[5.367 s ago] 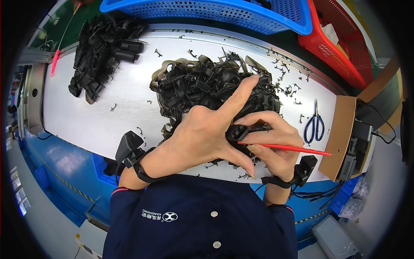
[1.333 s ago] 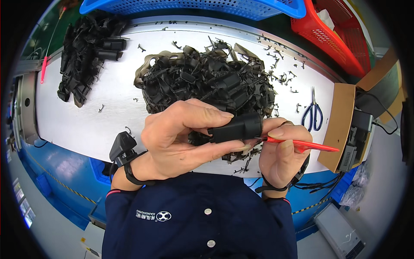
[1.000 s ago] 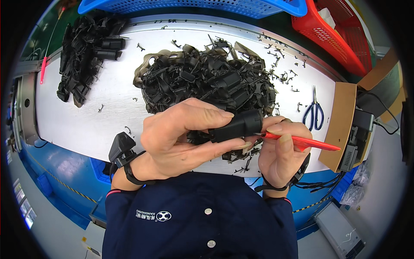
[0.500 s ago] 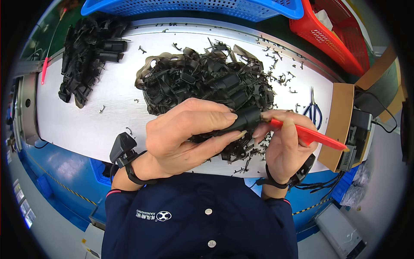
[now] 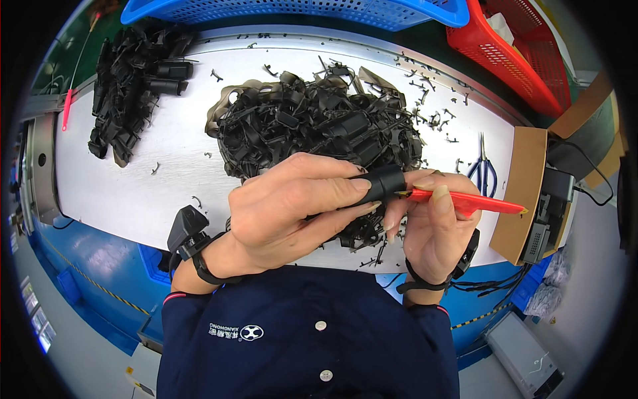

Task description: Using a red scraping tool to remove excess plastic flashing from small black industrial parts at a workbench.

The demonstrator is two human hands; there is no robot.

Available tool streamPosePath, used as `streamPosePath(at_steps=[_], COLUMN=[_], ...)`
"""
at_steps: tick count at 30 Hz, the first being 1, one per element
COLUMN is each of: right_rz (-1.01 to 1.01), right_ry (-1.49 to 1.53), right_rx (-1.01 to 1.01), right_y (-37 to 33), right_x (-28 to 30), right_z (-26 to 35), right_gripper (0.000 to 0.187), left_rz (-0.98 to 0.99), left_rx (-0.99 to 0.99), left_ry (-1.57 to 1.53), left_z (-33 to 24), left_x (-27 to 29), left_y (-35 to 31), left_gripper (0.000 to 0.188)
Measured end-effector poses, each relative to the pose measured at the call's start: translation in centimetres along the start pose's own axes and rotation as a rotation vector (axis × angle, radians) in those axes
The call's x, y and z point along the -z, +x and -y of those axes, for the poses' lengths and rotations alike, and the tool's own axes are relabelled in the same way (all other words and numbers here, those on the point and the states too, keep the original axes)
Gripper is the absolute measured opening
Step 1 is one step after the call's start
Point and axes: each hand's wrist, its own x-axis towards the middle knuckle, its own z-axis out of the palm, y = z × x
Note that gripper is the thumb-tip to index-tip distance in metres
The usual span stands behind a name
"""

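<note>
A black plastic cylindrical part [image 5: 385, 181] is pinched between the thumb and fingers of my left hand [image 5: 286, 209], its free end pointing right. My right hand [image 5: 435, 226] is closed on a red-handled knife [image 5: 488, 203], whose short tip is at the lower edge of that end. Whether the tip touches the part or lies just beside it, I cannot tell. Under and beyond both hands spreads a large heap of black plastic parts [image 5: 279, 130], tangled with thin strips. My left hand covers some of the heap's near side.
A smaller pile of black parts [image 5: 129, 86] lies at the far left, near a red-handled stick [image 5: 68, 110]. Black scraps [image 5: 435, 121] litter the white table [image 5: 179, 153]. To the right are blue-handled scissors [image 5: 483, 174] and a cardboard box [image 5: 517, 199]. Blue [image 5: 299, 14] and red [image 5: 512, 63] baskets stand behind.
The knife's tip has shifted slightly down along the part's end, and its handle lies more level. My right hand has moved a little left. The black part has tilted slightly, still in my left hand.
</note>
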Motion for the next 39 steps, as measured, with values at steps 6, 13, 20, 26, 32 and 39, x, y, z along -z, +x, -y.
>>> streamPosePath(at_steps=[6,13,20,26,32,39], right_rz=[-0.071,-0.007,-0.058,-0.048,-0.039,-0.114], right_ry=[-0.383,-0.626,-0.090,-0.116,-0.139,-0.058], right_rx=[0.182,0.314,0.103,0.066,0.051,0.027], right_y=[-0.22,-0.41,-0.40,-0.52,-0.42,-0.51], right_x=[-0.66,-0.47,-0.23,-0.20,-0.19,-0.44], right_z=[-0.40,-0.05,0.19,0.14,0.12,0.16], right_gripper=[0.017,0.012,0.020,0.020,0.020,0.012], left_rz=[0.055,0.041,-0.004,0.008,0.019,0.019], left_rx=[0.010,0.028,0.099,0.081,0.056,0.061], left_ry=[0.073,0.043,-0.105,-0.096,-0.064,-0.055], left_z=[-0.23,-0.03,-0.25,-0.07,-0.09,-0.14], left_x=[0.22,-0.02,-0.21,-0.10,-0.03,0.03], left_y=[0.14,0.18,-0.12,-0.01,0.11,0.18], left_gripper=[0.028,0.027,0.027,0.026,0.026,0.024])
